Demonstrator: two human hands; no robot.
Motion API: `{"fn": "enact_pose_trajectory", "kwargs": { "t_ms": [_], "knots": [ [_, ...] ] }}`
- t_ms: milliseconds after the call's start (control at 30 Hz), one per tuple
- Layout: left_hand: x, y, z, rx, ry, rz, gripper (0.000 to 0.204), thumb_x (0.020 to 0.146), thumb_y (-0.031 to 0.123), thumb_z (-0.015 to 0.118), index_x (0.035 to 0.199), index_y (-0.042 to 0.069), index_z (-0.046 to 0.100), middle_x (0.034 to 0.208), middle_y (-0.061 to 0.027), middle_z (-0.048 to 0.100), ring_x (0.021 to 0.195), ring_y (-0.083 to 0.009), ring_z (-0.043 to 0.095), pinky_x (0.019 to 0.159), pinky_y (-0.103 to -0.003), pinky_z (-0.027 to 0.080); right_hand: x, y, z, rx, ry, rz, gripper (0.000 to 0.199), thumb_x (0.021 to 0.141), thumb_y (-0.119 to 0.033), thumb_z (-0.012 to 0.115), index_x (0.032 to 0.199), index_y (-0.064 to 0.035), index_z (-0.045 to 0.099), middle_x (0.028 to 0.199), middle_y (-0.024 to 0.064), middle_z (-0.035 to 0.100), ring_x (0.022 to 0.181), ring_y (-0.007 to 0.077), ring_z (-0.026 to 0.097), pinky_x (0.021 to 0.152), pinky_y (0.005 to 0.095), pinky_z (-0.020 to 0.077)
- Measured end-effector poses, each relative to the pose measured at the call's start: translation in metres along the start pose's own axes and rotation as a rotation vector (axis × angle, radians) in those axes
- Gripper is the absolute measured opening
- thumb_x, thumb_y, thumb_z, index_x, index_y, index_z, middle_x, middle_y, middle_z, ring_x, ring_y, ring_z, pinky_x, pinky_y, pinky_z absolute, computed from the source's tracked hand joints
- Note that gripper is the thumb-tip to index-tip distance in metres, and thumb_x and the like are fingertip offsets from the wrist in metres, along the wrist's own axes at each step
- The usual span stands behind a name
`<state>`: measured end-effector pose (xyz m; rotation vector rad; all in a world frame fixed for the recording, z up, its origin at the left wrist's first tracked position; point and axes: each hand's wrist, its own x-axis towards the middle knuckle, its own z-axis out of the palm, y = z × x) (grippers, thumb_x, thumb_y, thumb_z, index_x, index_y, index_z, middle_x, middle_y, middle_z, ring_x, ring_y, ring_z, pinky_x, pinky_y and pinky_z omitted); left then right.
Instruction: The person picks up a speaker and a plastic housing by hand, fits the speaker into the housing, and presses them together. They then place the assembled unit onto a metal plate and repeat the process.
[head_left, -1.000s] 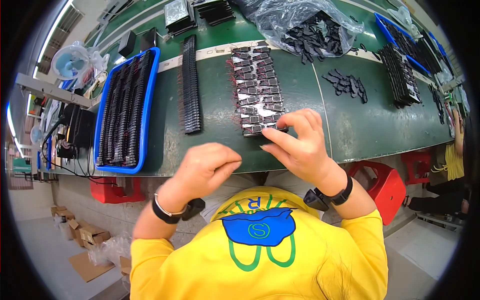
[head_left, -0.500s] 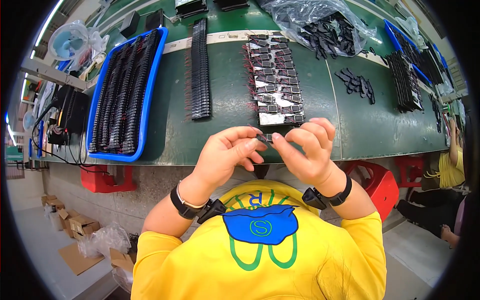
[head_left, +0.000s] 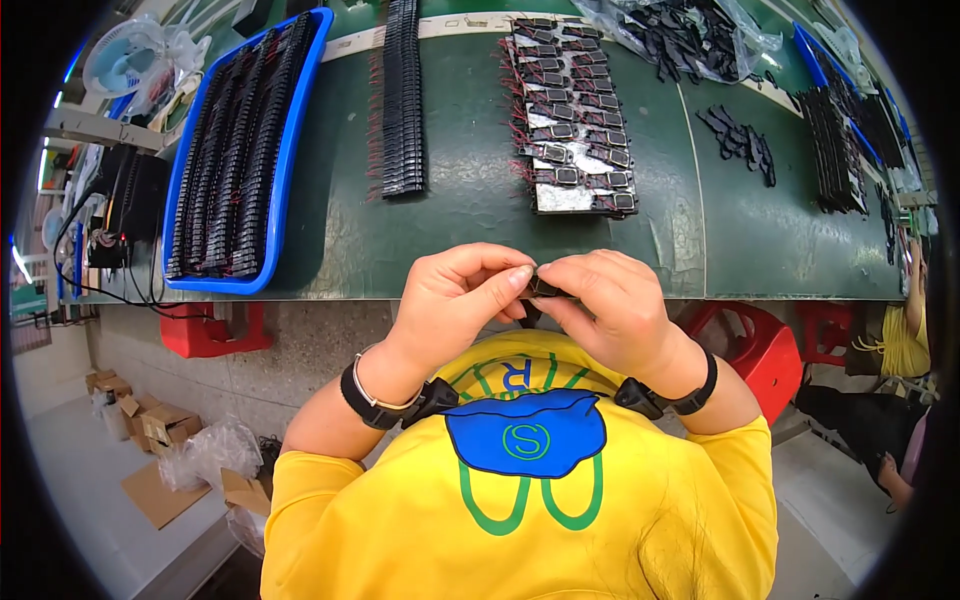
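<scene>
Between my two hands, close to the table's near edge, is a small black plastic part [head_left: 542,287], mostly covered by fingers. My left hand [head_left: 455,292] pinches its left side with thumb and fingertips, while my right hand [head_left: 612,305] closes on it from the right. Just beyond them lies a white board [head_left: 580,201] carrying two columns of small black speaker-like parts with red wires [head_left: 562,176]. Farther left, a long row of black parts [head_left: 403,120] stands packed together, its red wires sticking out leftward.
A blue tray [head_left: 277,232] filled with rows of black parts sits at the left, beside a black device [head_left: 135,205]. Loose black strips [head_left: 738,142] lie to the right, below a clear bag [head_left: 735,55] of more. Red stools [head_left: 745,350] stand under the table; another person [head_left: 905,335] is far right.
My right hand's raised fingers have folded down over the small part. Both hands now meet more closely around it. The whole table view has shifted slightly upward.
</scene>
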<state>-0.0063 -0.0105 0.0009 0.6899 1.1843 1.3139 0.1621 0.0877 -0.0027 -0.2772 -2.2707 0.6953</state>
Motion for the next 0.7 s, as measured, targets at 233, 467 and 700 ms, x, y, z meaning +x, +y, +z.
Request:
{"fn": "enact_pose_trajectory", "kwargs": {
  "t_ms": [233,467,700],
  "knots": [
    [0.001,-0.004,-0.002,0.507,0.009,0.475,0.017,0.080,-0.004,0.065,0.096,0.001,0.067,0.095,-0.0108,0.063,0.086,-0.0153,0.061,0.070,-0.025,0.051,-0.005,-0.001,-0.002,0.018,0.022,0.077,0.034,0.062,-0.002,0.077,0.094,-0.0019,0.064,0.081,0.0115,0.066,0.068,0.0267,0.064,0.058,0.0332,0.0494],
    [-0.002,-0.003,0.003,0.664,-0.075,0.624,0.022,0.075,-0.006,0.069,0.096,0.003,0.068,0.101,-0.0132,0.060,0.089,-0.0187,0.060,0.075,-0.027,0.050,-0.009,0.002,-0.002,0.076,0.012,0.104,0.034,0.063,-0.002,0.076,0.095,-0.0027,0.065,0.081,0.0102,0.067,0.068,0.0258,0.064,0.059,0.0331,0.0492],
    [0.002,-0.006,-0.002,0.574,-0.139,0.603,0.024,0.076,-0.003,0.070,0.097,0.006,0.069,0.114,-0.0135,0.057,0.092,-0.0218,0.061,0.076,-0.026,0.051,-0.011,0.003,-0.006,0.134,0.026,0.087,0.027,0.067,-0.006,0.074,0.093,-0.0066,0.067,0.078,0.0088,0.066,0.067,0.0254,0.064,0.060,0.0336,0.0498]
  ]
}}
